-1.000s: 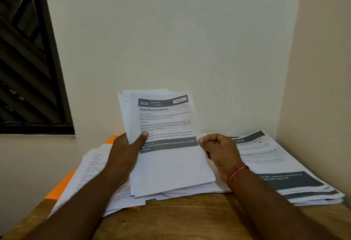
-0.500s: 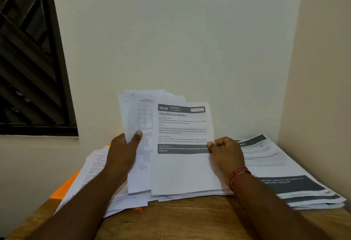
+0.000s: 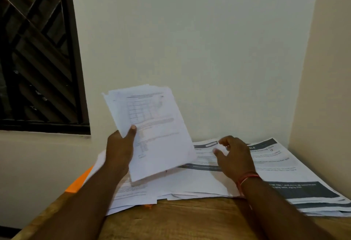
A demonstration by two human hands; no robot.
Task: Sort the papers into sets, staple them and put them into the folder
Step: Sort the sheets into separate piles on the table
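Note:
My left hand (image 3: 120, 148) grips a stack of white papers (image 3: 152, 126) by its left edge, thumb on the front, and holds it raised and tilted above the table. The top sheet shows a printed grid. My right hand (image 3: 234, 156) hovers just right of the stack with fingers loosely spread and holds nothing. Under it a sheet with dark bands (image 3: 207, 165) lies flat on the pile of papers on the right (image 3: 296, 182). More loose sheets (image 3: 136, 194) lie under the raised stack. An orange folder (image 3: 79, 182) peeks out from beneath them at the left.
The wooden table (image 3: 190, 219) stands in a corner, with a wall behind and another wall on the right. A dark window with a grille (image 3: 38, 53) is at the upper left. The table's front strip shows bare wood.
My right hand pulled the "Wipe Skincare Bottles" sheet off the stack, laid it on the right pile and let go. The stack in my left hand now tilts left with a grid sheet on top.

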